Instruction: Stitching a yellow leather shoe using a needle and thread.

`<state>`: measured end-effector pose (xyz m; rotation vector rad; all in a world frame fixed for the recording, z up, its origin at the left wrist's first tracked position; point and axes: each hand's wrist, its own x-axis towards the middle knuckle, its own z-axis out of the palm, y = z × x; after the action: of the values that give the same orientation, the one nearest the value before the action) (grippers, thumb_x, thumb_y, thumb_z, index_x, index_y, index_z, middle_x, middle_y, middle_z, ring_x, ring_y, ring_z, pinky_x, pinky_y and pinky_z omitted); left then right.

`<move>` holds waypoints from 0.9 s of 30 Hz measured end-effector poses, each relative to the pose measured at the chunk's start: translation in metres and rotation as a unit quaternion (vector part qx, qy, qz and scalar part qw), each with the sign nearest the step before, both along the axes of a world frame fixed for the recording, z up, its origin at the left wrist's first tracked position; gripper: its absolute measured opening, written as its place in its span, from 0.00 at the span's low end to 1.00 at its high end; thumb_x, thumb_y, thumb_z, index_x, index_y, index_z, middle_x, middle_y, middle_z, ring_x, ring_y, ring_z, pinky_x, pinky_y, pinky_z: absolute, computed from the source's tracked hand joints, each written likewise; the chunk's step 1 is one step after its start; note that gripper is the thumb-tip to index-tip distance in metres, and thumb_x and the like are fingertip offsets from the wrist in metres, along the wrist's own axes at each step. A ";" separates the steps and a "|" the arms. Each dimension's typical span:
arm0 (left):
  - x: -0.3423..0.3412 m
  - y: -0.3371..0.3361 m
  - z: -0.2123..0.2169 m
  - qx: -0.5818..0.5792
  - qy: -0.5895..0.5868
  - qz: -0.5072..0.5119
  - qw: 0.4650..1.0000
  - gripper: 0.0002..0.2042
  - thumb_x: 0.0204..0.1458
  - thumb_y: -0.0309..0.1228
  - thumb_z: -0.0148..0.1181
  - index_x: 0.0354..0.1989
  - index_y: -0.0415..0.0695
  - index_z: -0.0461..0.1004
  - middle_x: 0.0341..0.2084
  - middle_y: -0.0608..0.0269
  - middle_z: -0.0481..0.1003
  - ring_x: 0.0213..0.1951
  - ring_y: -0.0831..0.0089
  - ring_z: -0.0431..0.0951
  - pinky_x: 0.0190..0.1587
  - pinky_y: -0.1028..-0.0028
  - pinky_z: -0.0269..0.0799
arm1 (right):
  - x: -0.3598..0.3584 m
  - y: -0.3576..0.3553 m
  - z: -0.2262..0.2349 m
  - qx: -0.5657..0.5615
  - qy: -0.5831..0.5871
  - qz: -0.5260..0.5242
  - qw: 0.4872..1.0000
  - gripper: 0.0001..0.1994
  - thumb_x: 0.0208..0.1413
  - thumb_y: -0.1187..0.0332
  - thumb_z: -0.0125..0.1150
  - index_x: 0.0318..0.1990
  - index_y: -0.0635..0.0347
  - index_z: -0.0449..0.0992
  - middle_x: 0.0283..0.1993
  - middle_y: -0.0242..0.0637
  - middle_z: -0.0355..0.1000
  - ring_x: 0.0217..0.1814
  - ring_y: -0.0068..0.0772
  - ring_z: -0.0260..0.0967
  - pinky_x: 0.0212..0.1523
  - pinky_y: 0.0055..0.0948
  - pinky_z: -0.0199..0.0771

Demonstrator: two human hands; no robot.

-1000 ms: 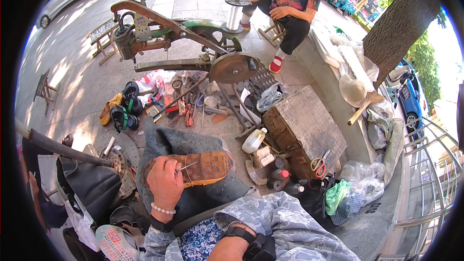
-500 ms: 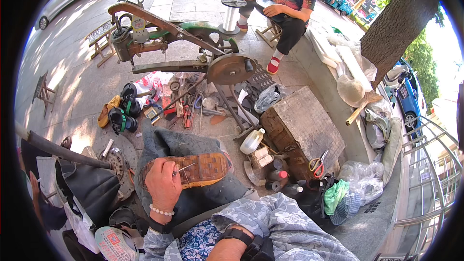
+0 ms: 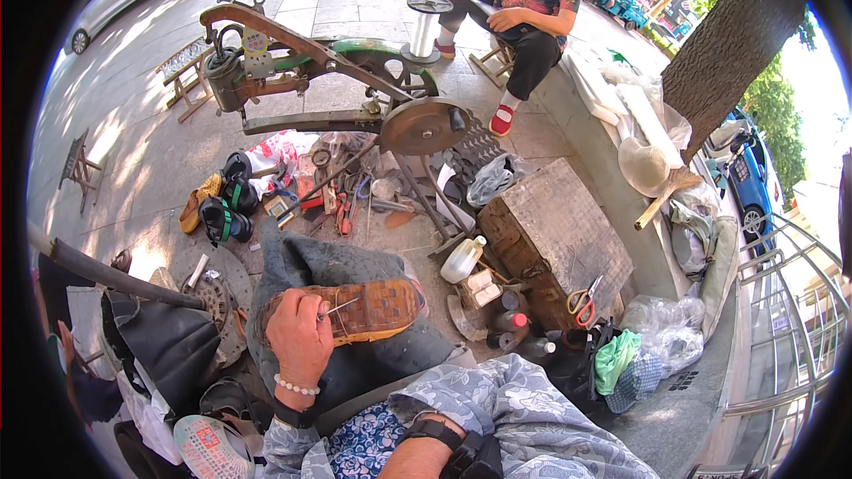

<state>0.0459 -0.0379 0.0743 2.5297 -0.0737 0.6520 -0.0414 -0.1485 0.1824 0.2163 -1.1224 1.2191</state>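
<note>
A shoe with a brown, woven-patterned sole [image 3: 386, 306] lies sole up on a dark cloth [image 3: 328, 262] over my lap. My left hand [image 3: 299, 333], with a beaded bracelet, rests on the shoe's left end. Its closed fingers grip a thin metal awl [image 3: 342, 307], whose shaft slants out over the sole. At the lower edge, my right wrist [image 3: 417, 461] shows below a black band, but the hand itself is out of the picture.
A hand-cranked shoe-stitching machine [image 3: 337, 80] stands ahead. Loose tools [image 3: 346, 204] and sandals [image 3: 226, 217] lie on the paving. To the right are a wooden box [image 3: 559, 239], scissors [image 3: 582, 305] and bottles [image 3: 508, 321]. A person [image 3: 532, 0] sits farther off.
My left hand, the awl and the shoe show almost no movement. The seated person's arm and hand have shifted slightly.
</note>
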 end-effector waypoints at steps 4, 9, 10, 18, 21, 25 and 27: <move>0.000 0.001 -0.002 -0.002 -0.002 0.000 1.000 0.04 0.45 0.26 0.57 0.29 0.41 0.70 0.29 0.58 0.68 0.30 0.57 0.72 0.31 0.64 0.67 | 0.006 0.004 -0.002 0.027 -0.043 0.002 0.999 0.25 0.59 0.52 0.51 0.20 0.68 0.65 0.17 0.40 0.59 0.19 0.35 0.54 0.21 0.35 0.55; 0.001 0.001 -0.002 0.001 -0.003 0.003 1.000 0.04 0.45 0.26 0.57 0.29 0.41 0.70 0.29 0.58 0.68 0.30 0.57 0.72 0.31 0.64 0.67 | 0.006 0.002 -0.002 0.009 -0.027 0.018 0.999 0.25 0.59 0.52 0.51 0.21 0.68 0.66 0.17 0.39 0.60 0.20 0.33 0.55 0.22 0.35 0.56; 0.001 0.000 -0.001 0.001 -0.003 0.003 1.000 0.04 0.45 0.26 0.57 0.29 0.41 0.70 0.29 0.58 0.68 0.30 0.57 0.72 0.31 0.64 0.67 | 0.006 0.002 -0.004 0.005 -0.037 0.021 0.999 0.24 0.58 0.52 0.51 0.21 0.68 0.66 0.18 0.38 0.61 0.21 0.32 0.55 0.22 0.35 0.56; 0.001 0.000 -0.001 -0.002 -0.007 0.003 1.000 0.04 0.45 0.25 0.57 0.28 0.41 0.70 0.28 0.58 0.68 0.30 0.57 0.72 0.30 0.64 0.67 | 0.003 -0.001 -0.001 -0.015 0.010 0.036 0.999 0.24 0.58 0.52 0.51 0.23 0.68 0.66 0.20 0.38 0.62 0.24 0.31 0.57 0.25 0.34 0.59; 0.001 0.000 -0.001 -0.003 -0.005 0.003 1.000 0.04 0.45 0.25 0.58 0.28 0.41 0.70 0.28 0.58 0.67 0.30 0.57 0.72 0.30 0.64 0.67 | 0.009 0.000 -0.002 -0.004 -0.003 0.043 0.999 0.24 0.58 0.52 0.51 0.22 0.67 0.64 0.19 0.36 0.59 0.23 0.30 0.55 0.24 0.34 0.57; 0.000 0.000 -0.001 -0.002 -0.004 0.002 1.000 0.04 0.45 0.25 0.58 0.28 0.41 0.70 0.28 0.58 0.67 0.29 0.56 0.71 0.30 0.64 0.67 | 0.014 -0.001 -0.001 0.003 -0.020 0.053 0.998 0.24 0.59 0.53 0.51 0.20 0.65 0.60 0.18 0.34 0.53 0.21 0.29 0.50 0.22 0.33 0.53; 0.001 0.000 -0.002 -0.005 -0.004 0.001 1.000 0.04 0.45 0.25 0.58 0.28 0.41 0.70 0.28 0.58 0.67 0.29 0.56 0.71 0.30 0.64 0.67 | 0.011 0.000 -0.001 0.008 -0.008 0.047 0.999 0.24 0.59 0.53 0.52 0.20 0.65 0.60 0.18 0.33 0.53 0.21 0.29 0.50 0.22 0.33 0.52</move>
<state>0.0472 -0.0381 0.0722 2.5177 -0.0715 0.6619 -0.0304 -0.1490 0.1810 0.2753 -1.1472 1.2976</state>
